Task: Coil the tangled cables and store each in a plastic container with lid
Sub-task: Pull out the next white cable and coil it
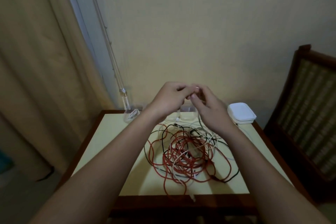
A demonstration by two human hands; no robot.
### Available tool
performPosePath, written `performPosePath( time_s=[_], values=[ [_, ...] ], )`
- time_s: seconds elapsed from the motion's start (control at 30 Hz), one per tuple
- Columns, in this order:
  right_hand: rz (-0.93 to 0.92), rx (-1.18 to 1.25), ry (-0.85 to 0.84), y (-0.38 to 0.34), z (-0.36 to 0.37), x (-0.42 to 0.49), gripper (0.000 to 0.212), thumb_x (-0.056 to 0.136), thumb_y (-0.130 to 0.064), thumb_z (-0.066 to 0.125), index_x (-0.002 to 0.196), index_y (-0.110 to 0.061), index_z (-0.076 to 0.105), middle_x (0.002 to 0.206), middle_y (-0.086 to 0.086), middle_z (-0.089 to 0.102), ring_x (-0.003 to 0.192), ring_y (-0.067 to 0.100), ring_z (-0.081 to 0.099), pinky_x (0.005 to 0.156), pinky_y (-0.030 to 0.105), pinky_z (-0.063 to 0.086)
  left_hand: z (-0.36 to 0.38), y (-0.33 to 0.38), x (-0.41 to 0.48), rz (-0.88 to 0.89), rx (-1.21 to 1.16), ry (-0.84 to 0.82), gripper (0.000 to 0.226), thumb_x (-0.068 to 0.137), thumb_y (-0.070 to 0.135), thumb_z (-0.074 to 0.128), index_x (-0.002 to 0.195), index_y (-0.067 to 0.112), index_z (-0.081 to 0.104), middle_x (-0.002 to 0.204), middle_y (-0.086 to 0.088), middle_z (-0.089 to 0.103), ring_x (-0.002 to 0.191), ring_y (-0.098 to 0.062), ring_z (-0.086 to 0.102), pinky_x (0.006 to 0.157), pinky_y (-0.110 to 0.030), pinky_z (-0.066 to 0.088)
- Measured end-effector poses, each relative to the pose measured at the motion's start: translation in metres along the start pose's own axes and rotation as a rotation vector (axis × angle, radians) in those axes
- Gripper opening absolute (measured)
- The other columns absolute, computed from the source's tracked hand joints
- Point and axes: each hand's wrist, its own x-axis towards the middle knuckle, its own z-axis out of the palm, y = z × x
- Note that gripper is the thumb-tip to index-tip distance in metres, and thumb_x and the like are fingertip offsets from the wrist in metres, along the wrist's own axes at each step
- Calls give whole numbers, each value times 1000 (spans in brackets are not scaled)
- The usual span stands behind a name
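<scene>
A tangle of red, black and white cables (189, 151) lies in the middle of the yellow table (112, 160). Both hands are raised above the table's far side, fingertips meeting. My left hand (169, 99) has curled fingers and holds a thin white cable (178, 116) that hangs from it to the pile. My right hand (209, 103) pinches the same cable between thumb and forefinger; the pinch itself is small and blurred. A clear plastic container (188, 113) stands partly hidden behind the hands. Another clear container (131, 114) at the far left holds a coiled white cable.
A stack of white lids (241, 114) sits at the table's far right corner. A dark wooden chair (309, 105) stands right of the table, a beige curtain (36, 60) hangs at left, and the wall is close behind. One cable end hangs over the table's near edge (192, 197).
</scene>
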Motion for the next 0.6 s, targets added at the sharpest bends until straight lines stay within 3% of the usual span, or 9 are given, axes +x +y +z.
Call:
performPosePath(
  time_s=[0.07, 0.13, 0.2, 0.3, 0.4, 0.6],
  values=[
    [65, 181, 28, -9, -3, 0, 16, 104, -33, 54, 100, -22, 66, 73, -7, 60, 65, 8, 55, 67, 29, 43, 0, 3, -5, -37, -124, 9, 21, 98, 28, 63, 85, 12, 67, 54, 9, 44, 44, -8, 31, 45, -23, 24],
    [154, 411, 77, -12, -10, 1, 23, 101, -33, 59, 82, -23, 66, 59, -5, 39, 50, 11, 37, 54, 29, 31, -8, 2, -10, -98, -352, 6, 20, 97, 25, 65, 109, 9, 65, 58, 9, 42, 44, -6, 27, 40, -21, 22],
    [200, 516, 149, -9, -18, 1, 26, 98, -36, 63, 74, -25, 67, 58, -3, 28, 50, 12, 25, 49, 28, 22, -19, -4, -15, -126, -493, 16, 29, 96, 21, 66, 121, 7, 60, 59, 9, 38, 44, -4, 23, 37, -17, 21],
    [233, 494, 256, 2, -27, -2, 28, 98, -39, 64, 74, -26, 70, 56, -4, 28, 50, 12, 23, 47, 25, 20, -30, -11, -23, -135, -526, 53, 24, 98, 21, 63, 118, 9, 63, 60, 9, 39, 44, -4, 25, 37, -17, 19],
    [294, 435, 317, 17, -30, -9, 24, 97, -41, 64, 82, -24, 73, 57, -9, 34, 51, 10, 27, 49, 25, 23, -34, -13, -31, -154, -592, 72, 18, 101, 20, 56, 114, 12, 65, 61, 9, 40, 43, -3, 26, 39, -17, 16],
    [255, 315, 339, 32, -22, -44, 20, 97, -36, 67, 83, -22, 65, 69, -6, 50, 62, 10, 41, 59, 26, 34, -38, -9, -41, -270, -1121, 58, 18, 105, 24, 45, 110, 17, 61, 54, 7, 28, 35, -4, 19, 37, -19, 8]
  ],
)
